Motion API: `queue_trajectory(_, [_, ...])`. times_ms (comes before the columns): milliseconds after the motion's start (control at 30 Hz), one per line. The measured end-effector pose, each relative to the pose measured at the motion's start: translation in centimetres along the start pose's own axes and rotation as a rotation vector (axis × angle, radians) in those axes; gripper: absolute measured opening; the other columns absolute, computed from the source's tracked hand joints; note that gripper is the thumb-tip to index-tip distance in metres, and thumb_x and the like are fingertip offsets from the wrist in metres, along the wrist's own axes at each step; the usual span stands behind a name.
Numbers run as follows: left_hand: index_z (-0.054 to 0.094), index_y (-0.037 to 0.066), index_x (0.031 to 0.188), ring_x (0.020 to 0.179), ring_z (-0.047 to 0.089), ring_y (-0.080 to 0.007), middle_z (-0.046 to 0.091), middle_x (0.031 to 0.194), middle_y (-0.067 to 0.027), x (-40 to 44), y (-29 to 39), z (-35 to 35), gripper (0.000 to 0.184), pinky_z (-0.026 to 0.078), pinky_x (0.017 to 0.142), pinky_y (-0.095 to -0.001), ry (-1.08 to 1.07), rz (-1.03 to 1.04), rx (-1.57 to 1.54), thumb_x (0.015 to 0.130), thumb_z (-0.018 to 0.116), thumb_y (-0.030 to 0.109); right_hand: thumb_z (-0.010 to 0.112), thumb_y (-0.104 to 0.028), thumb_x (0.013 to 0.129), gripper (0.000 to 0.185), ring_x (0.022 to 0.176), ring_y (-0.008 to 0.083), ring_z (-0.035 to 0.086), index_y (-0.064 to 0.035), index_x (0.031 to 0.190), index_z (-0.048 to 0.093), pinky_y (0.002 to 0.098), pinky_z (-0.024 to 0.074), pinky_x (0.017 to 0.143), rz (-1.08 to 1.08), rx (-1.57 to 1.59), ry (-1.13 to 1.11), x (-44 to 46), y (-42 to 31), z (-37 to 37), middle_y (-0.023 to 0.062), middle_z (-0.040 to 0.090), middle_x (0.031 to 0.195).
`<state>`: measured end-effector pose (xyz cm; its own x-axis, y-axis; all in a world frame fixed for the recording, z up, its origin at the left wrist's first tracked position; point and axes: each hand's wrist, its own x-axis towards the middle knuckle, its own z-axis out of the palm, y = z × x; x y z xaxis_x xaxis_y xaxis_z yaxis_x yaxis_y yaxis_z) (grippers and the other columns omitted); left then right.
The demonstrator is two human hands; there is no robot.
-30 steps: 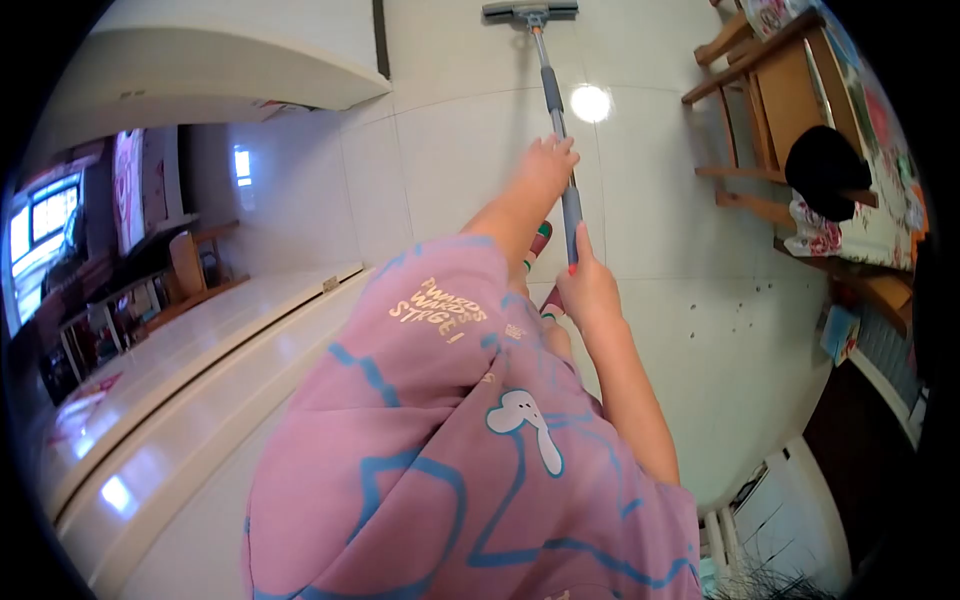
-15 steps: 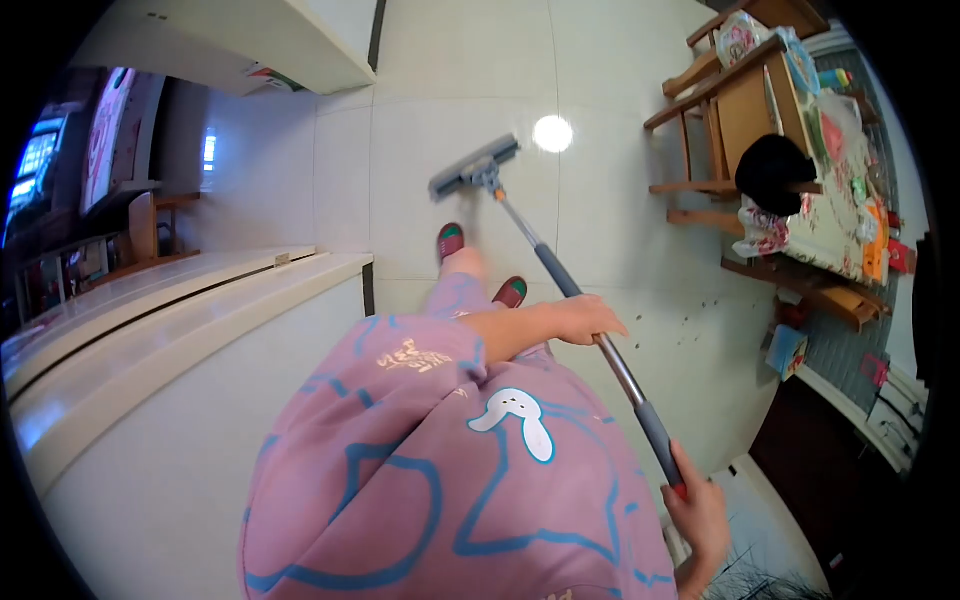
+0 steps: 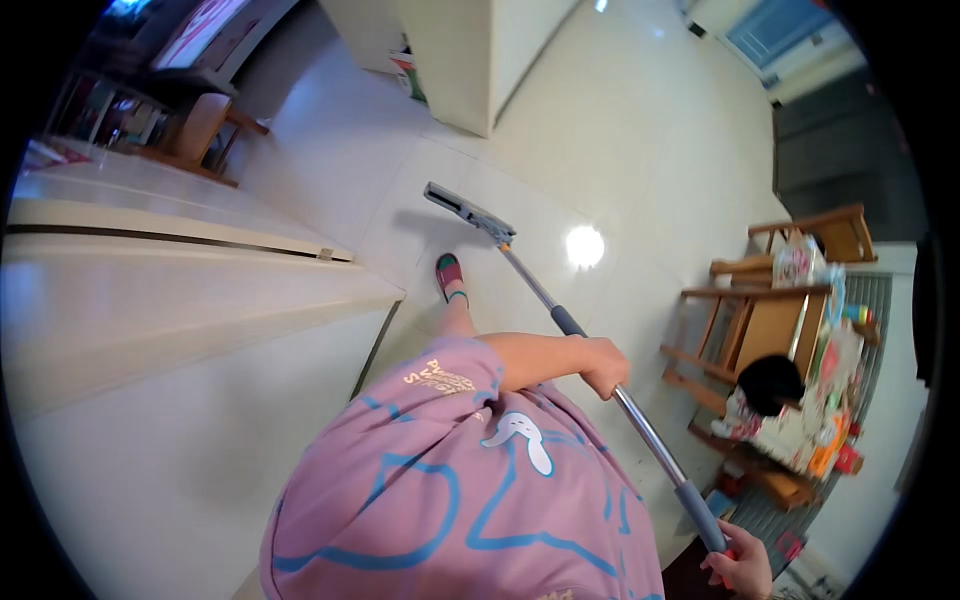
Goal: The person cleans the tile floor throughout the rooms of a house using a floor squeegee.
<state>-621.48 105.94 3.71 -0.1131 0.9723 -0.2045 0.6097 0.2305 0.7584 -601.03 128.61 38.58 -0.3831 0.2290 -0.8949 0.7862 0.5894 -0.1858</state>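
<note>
A sponge mop [image 3: 648, 440] with a grey head and a silver pole slants across my front. My left hand [image 3: 604, 367] is wrapped round the middle of the pole, just below a grey grip sleeve. Near the lower right edge, my right hand [image 3: 742, 563] grips the end of the handle, where a bit of red shows. The mop head [image 3: 470, 212] is tilted, and its shadow falls apart from it on the pale tiles, so it appears raised off the floor [image 3: 640, 160]. Below the head is one foot in a dark red and green shoe [image 3: 449, 278].
A wall end [image 3: 445, 70] stands ahead, and a white low partition [image 3: 200, 420] runs along my left. Wooden chairs [image 3: 740, 330] and a cluttered table [image 3: 800, 430] with a black cap-like item [image 3: 770, 385] are on the right. A wooden stool [image 3: 205, 135] is far left.
My view has turned, and the table and chairs sit lower in it. The mop head has tilted over, showing a different side. Both hands keep hold of the mop.
</note>
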Motion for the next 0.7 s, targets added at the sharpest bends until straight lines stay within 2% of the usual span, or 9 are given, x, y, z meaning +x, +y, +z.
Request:
queue_trajectory(67, [0.067,0.011,0.077,0.074,0.062,-0.0321,0.065,0.073,-0.0117,-3.7,-2.7,-4.1,0.017,0.048,0.063,-0.0447,0.045,-0.025,0.017,0.067,0.06,0.023,0.06,-0.013,0.086,0.045,0.067,0.0182,0.06,-0.0108,0.131,0.052,0.0297,0.0477,0.06,-0.181,-0.442,0.22,0.8,-6.0,0.0,0.0084,0.065,0.083])
queue_trajectory(100, [0.067,0.011,0.077,0.074,0.062,-0.0317,0.065,0.074,-0.0114,-6.3,-4.3,-6.8,0.018,0.048,0.063,-0.0445,0.027,-0.072,0.023,0.067,0.061,0.024,0.061,-0.015,0.085,0.044,0.077,0.0233,0.064,-0.0121,0.128,0.054,0.0336,0.0498,0.069,-0.274,-0.682,0.373,0.4,-11.9,1.5,0.0108,0.066,0.089])
queue_trajectory(133, [0.067,0.01,0.078,0.074,0.063,-0.0313,0.065,0.074,-0.0112,-8.7,-5.8,-9.0,0.018,0.048,0.063,-0.0443,0.003,-0.118,0.028,0.068,0.061,0.024,0.065,-0.02,0.082,0.045,0.093,0.0293,0.063,-0.0148,0.126,0.056,0.0374,0.0486,0.08,-0.27,-0.752,0.452,0.5,-16.3,2.1,0.0137,0.065,0.1])
queue_trajectory(233, [0.067,0.009,0.079,0.075,0.063,-0.0315,0.066,0.077,-0.012,-15.7,-11.1,-14.1,0.019,0.048,0.065,-0.0439,0.032,-0.199,-0.004,0.069,0.062,0.024,0.065,-0.023,0.083,0.036,0.084,0.033,0.062,-0.0136,0.118,0.062,0.0409,0.0483,0.072,-0.572,-0.87,0.625,2.2,-26.4,3.2,0.0142,0.065,0.089])
queue_trajectory(267, [0.067,0.009,0.079,0.075,0.063,-0.0315,0.066,0.077,-0.012,-17.6,-13.0,-15.1,0.019,0.048,0.065,-0.0439,0.047,-0.212,0.0,0.069,0.062,0.024,0.065,-0.023,0.083,0.036,0.084,0.033,0.062,-0.0136,0.118,0.062,0.0409,0.0483,0.072,-0.59,-0.878,0.629,3.0,-29.2,3.5,0.0142,0.065,0.089])
queue_trajectory(333, [0.067,0.008,0.079,0.077,0.063,-0.0323,0.066,0.078,-0.0132,-21.4,-16.7,-16.7,0.019,0.048,0.066,-0.0442,0.085,-0.249,-0.02,0.069,0.063,0.024,0.071,-0.01,0.068,0.045,0.068,0.0279,0.062,-0.0097,0.112,0.063,0.037,0.0481,0.063,-0.685,-0.834,0.613,4.5,-34.8,4.2,0.0129,0.062,0.078])
queue_trajectory(433, [0.067,0.007,0.081,0.079,0.063,-0.0331,0.066,0.079,-0.0142,-27.0,-20.9,-19.8,0.021,0.048,0.068,-0.0448,0.087,-0.293,-0.052,0.071,0.063,0.025,0.072,-0.01,0.065,0.04,0.071,0.0271,0.062,-0.0072,0.104,0.064,0.0367,0.048,0.067,-0.668,-0.827,0.548,6.6,-42.0,4.8,0.0106,0.063,0.082])
queue_trajectory(500, [0.067,0.007,0.083,0.08,0.063,-0.0336,0.066,0.08,-0.0147,-29.9,-23.8,-21.4,0.022,0.048,0.069,-0.0453,0.133,-0.328,-0.069,0.072,0.063,0.025,0.074,-0.011,0.065,0.042,0.074,0.0276,0.063,-0.0075,0.106,0.064,0.0373,0.0477,0.067,-0.641,-0.913,0.51,7.7,-47.0,4.7,0.011,0.064,0.085])
queue_trajectory(700, [0.065,0.009,0.083,0.08,0.063,-0.0335,0.065,0.081,-0.015,-37.5,-31.2,-27.9,0.018,0.047,0.07,-0.0453,0.253,-0.467,-0.176,0.071,0.064,0.023,0.076,-0.013,0.065,0.04,0.065,0.0274,0.061,-0.0075,0.104,0.065,0.0352,0.047,0.06,-0.951,-0.941,0.476,12.1,-61.1,4.9,0.0104,0.064,0.08])
